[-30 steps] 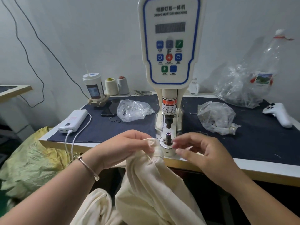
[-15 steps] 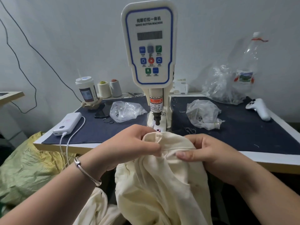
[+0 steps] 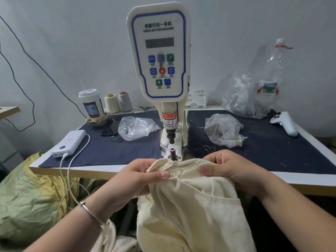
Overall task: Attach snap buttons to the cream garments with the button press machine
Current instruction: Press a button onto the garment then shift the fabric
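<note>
My left hand (image 3: 138, 176) and right hand (image 3: 234, 169) each pinch the bunched top edge of the cream garment (image 3: 190, 206), fingers curled round the fold. Just beyond my fingers stands the button press machine (image 3: 160, 70) on the table (image 3: 300, 180).

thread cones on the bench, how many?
2. Both stand side by side at the back left of the table, right of the lidded cup: a cream thread cone and, to its right, a grey thread cone. The machine may hide others.
</note>
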`<state>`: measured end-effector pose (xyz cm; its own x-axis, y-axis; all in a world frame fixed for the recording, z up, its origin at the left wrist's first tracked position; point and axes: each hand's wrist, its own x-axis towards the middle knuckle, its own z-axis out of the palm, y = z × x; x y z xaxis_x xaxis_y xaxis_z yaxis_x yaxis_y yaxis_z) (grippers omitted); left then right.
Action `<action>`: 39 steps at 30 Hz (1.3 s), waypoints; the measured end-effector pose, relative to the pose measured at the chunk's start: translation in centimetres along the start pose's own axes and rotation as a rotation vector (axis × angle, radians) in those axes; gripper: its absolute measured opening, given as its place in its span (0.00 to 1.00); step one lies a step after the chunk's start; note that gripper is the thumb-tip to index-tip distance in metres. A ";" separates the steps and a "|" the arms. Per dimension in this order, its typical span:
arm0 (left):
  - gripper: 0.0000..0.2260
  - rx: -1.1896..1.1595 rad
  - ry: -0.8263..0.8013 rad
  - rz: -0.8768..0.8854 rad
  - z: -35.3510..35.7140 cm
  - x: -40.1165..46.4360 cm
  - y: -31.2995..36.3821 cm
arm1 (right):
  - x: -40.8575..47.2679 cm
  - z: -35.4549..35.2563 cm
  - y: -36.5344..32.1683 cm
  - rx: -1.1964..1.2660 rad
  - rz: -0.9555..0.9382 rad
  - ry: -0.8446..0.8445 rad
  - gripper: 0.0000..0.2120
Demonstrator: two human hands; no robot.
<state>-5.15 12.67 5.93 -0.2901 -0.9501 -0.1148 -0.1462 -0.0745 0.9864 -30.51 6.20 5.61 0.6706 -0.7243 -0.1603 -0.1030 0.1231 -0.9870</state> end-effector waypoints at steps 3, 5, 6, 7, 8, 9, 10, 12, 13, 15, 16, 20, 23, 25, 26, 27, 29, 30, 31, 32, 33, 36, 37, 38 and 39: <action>0.07 0.083 0.136 -0.070 -1.5 2.2 -0.6 | 2.6 -0.4 0.2 -0.001 0.021 0.052 0.11; 0.08 0.134 0.191 -0.113 -2.4 3.8 -0.7 | 4.3 -0.8 -0.1 -0.045 0.025 0.123 0.11; 0.10 0.151 0.206 -0.133 -2.7 4.5 -0.7 | 5.2 -1.0 -0.3 -0.051 0.034 0.146 0.11; 0.11 0.159 0.217 -0.155 -3.0 5.2 -0.8 | 5.9 -1.2 -0.4 -0.062 0.041 0.152 0.12; 0.12 0.158 0.227 -0.173 -3.3 5.7 -0.9 | 6.6 -1.4 -0.4 -0.077 0.046 0.145 0.11; 0.13 0.152 0.235 -0.184 -3.4 6.1 -1.0 | 7.2 -1.6 -0.3 -0.088 0.048 0.137 0.10; 0.14 0.140 0.234 -0.193 -3.6 6.5 -1.1 | 7.8 -1.8 -0.2 -0.092 0.048 0.132 0.11; 0.13 0.108 0.212 -0.193 -3.8 7.1 -0.9 | 8.7 -2.4 0.3 -0.104 0.032 0.153 0.16; 0.14 0.107 0.200 -0.188 -3.8 7.4 -0.7 | 9.0 -2.7 0.4 -0.117 0.022 0.169 0.16; 0.22 0.136 0.168 -0.152 -3.9 7.8 -0.3 | 9.4 -3.3 0.6 -0.162 0.011 0.204 0.13; 0.25 0.159 0.147 -0.132 -4.0 8.0 -0.2 | 9.5 -3.6 0.8 -0.193 0.008 0.226 0.13; 0.25 0.222 0.107 -0.100 -4.1 8.6 -0.8 | 9.8 -4.2 2.0 -0.243 -0.030 0.266 0.08; 0.24 0.220 0.101 -0.080 -4.2 8.7 -1.5 | 9.8 -4.2 2.9 -0.235 -0.071 0.273 0.06; 0.22 0.220 0.099 -0.063 -4.2 8.8 -2.2 | 9.8 -4.2 3.6 -0.170 -0.101 0.277 0.06; 0.20 0.222 0.104 -0.058 -4.2 8.9 -2.5 | 9.7 -4.2 3.8 -0.138 -0.112 0.275 0.06; 0.18 0.226 0.112 -0.055 -4.2 9.0 -2.9 | 9.6 -4.2 3.9 -0.115 -0.118 0.267 0.06; 0.17 0.218 0.120 -0.052 -4.2 9.2 -3.3 | 9.5 -4.2 3.9 -0.098 -0.124 0.253 0.08; 0.17 0.207 0.124 -0.050 -4.2 9.3 -3.5 | 9.5 -4.2 3.9 -0.093 -0.124 0.252 0.09; 0.17 0.198 0.131 -0.047 -4.2 9.4 -3.6 | 9.6 -4.3 3.9 -0.088 -0.123 0.256 0.10; 0.16 0.189 0.135 -0.043 -4.2 9.4 -3.6 | 9.6 -4.3 3.9 -0.091 -0.124 0.266 0.09; 0.16 0.185 0.141 -0.039 -4.2 9.4 -3.7 | 9.6 -4.3 3.9 -0.114 -0.128 0.283 0.08; 0.17 0.158 0.158 -0.030 -4.3 9.7 -3.9 | 9.9 -4.1 4.1 -0.250 -0.157 0.349 0.03; 0.17 0.141 0.159 -0.027 -4.2 9.8 -4.0 | 9.9 -3.9 4.2 -0.275 -0.164 0.369 0.03; 0.18 0.122 0.156 -0.026 -4.1 9.8 -4.1 | 9.9 -3.7 4.3 -0.282 -0.167 0.386 0.02; 0.19 0.092 0.151 -0.030 -4.0 9.7 -4.1 | 9.9 -3.6 4.3 -0.279 -0.168 0.396 0.02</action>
<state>-3.60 2.52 1.24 -0.1405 -0.9830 -0.1181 -0.2402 -0.0819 0.9673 -26.93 -2.88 -0.29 0.3702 -0.9268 0.0635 -0.2458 -0.1637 -0.9554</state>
